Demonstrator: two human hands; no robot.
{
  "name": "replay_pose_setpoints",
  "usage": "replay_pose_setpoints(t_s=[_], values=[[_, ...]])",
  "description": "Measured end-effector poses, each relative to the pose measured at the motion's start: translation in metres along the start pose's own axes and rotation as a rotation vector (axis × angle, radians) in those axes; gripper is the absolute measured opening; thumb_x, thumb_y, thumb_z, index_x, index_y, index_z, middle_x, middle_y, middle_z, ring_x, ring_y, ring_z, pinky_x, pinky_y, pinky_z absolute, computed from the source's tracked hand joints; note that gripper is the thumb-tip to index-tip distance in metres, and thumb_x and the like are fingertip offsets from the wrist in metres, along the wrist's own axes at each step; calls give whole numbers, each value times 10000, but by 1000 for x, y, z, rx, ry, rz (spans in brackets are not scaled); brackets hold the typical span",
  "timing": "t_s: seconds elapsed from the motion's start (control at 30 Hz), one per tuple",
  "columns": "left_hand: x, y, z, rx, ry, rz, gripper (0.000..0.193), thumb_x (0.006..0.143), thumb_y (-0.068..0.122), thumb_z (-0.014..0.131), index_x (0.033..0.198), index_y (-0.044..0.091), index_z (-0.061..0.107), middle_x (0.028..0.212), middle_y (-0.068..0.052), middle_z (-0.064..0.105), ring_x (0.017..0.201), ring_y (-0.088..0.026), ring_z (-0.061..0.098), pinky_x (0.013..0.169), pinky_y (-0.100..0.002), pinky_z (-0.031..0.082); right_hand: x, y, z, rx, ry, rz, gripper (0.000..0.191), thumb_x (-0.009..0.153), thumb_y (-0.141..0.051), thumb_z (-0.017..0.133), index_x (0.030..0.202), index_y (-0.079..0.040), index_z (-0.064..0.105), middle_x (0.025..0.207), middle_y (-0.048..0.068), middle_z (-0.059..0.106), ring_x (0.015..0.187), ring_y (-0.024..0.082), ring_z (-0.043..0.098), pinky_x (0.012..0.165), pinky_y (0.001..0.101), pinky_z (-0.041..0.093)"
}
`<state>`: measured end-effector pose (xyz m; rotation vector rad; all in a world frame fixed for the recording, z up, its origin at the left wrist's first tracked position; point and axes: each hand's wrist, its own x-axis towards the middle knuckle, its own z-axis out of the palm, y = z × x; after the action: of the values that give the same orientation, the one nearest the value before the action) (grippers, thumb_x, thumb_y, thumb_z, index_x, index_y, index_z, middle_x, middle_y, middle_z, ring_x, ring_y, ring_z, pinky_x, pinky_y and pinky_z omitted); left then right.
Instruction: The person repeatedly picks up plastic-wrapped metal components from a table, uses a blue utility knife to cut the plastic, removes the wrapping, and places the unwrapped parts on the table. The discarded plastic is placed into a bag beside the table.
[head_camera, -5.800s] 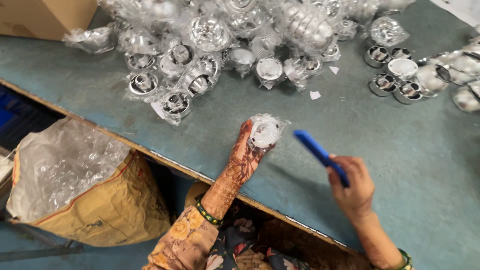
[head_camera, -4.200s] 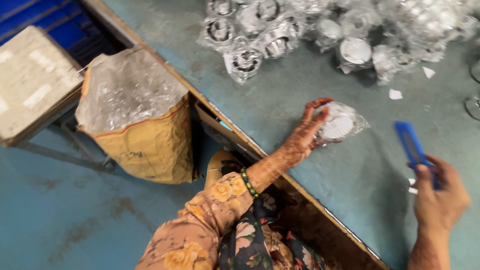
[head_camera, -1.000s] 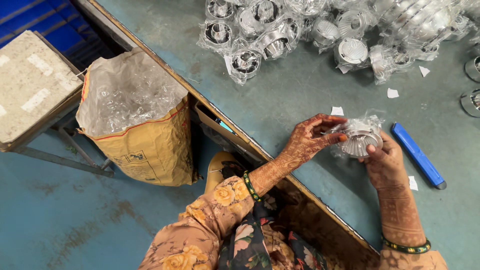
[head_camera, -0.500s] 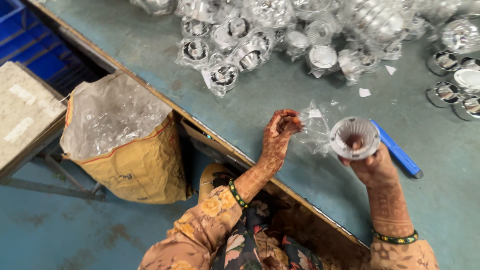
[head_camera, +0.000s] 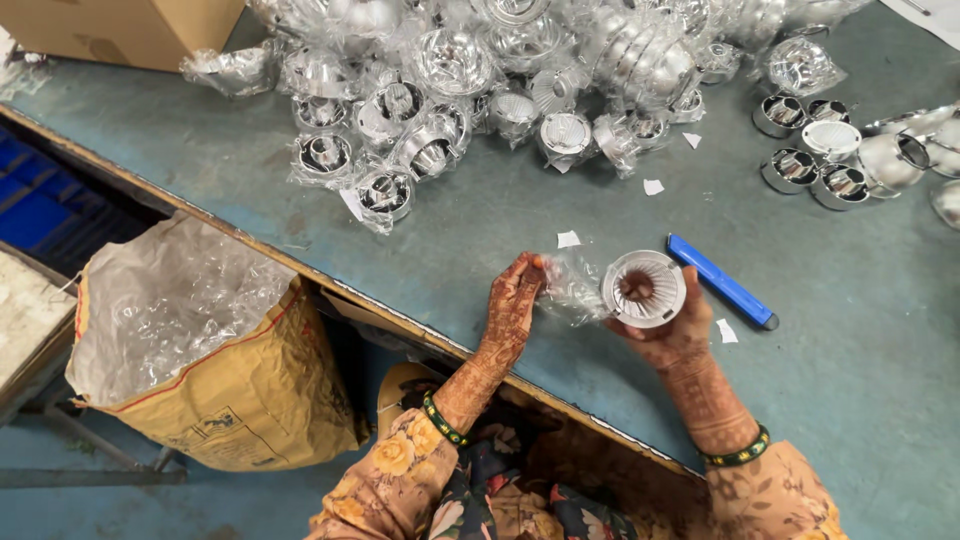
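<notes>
— Since half a second ago the left hand (head_camera: 513, 303) has dropped lower and nearer the right hand (head_camera: 672, 335), and the clear plastic wrap (head_camera: 570, 287) now stretches between them.

— What is the left doing with it?

— Fingertips pinched together on the wrap's near end, up by the thumb. The palm faces the table.

— And the right?

— Curled around a round silver reflector (head_camera: 643, 288), ribbed inside, open face turned up toward us. The fingers cup it from below and behind; the wrap trails off its left side. It is held just above the blue-green table (head_camera: 470, 215), near the front edge.

— Where's that blue tool from before?

— The blue cutter (head_camera: 722, 281) lies flat on the table just right of the reflector, slanted, apart from both hands. Small white paper scraps (head_camera: 568, 239) sit around it.

— The rest?

— A heap of wrapped reflectors (head_camera: 470, 80) fills the far side of the table. Off to the right, a few unwrapped reflectors (head_camera: 820, 165) stand together. A cardboard box (head_camera: 130, 25) sits at the far left corner. Beside the table on the floor stands a brown sack (head_camera: 220, 385), lined and stuffed with crumpled clear plastic.
</notes>
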<state>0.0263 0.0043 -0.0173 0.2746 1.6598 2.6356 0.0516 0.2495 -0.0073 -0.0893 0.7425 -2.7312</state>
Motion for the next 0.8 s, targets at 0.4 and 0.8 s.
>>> replay_pose_setpoints(t_s=[0.4, 0.8], values=[[-13, 25, 13, 673, -298, 266, 325, 922, 305, 801, 774, 47, 670, 736, -41, 641, 666, -178, 620, 618, -358, 497, -18, -63, 44, -56, 132, -415, 478, 1033, -584, 641, 977, -111, 683, 920, -16, 646, 757, 194, 576, 601, 314, 435], [3, 17, 7, -19, -233, 125, 188, 920, -63, 606, 970, 63, 474, 1097, -83, 611, 1212, -227, 680, 1024, -356, 568, 4, -180, 10, -2538, 928, -432, 492, 845, -376, 853, 1170, -53, 673, 1184, 180, 622, 1098, 359, 617, 852, 492, 536]])
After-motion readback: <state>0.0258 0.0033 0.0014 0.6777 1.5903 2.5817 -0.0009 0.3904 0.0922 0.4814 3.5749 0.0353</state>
